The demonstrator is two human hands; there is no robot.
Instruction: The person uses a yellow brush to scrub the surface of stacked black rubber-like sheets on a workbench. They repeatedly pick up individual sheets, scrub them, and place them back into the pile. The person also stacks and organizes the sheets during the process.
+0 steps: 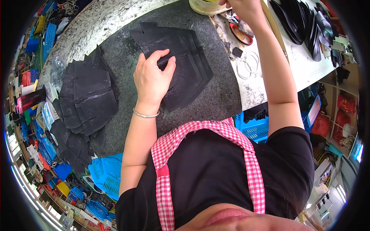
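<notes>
Head view: left hand (152, 79) flat, pinning black cut pieces (181, 65); keep pressing. Right hand (243, 8) at cream tub (204, 7), grip unclear.

A single head-worn fisheye view looks steeply down, close over the surface (127, 127) at frame centre; the wearer's own chest fills the lower frame.

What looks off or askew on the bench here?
Nothing damaged or spilled. The left hand presses a fanned stack of black cut pieces on the dark work mat. The pile of black pieces overhangs the mat's left edge, loosely spread.
</notes>
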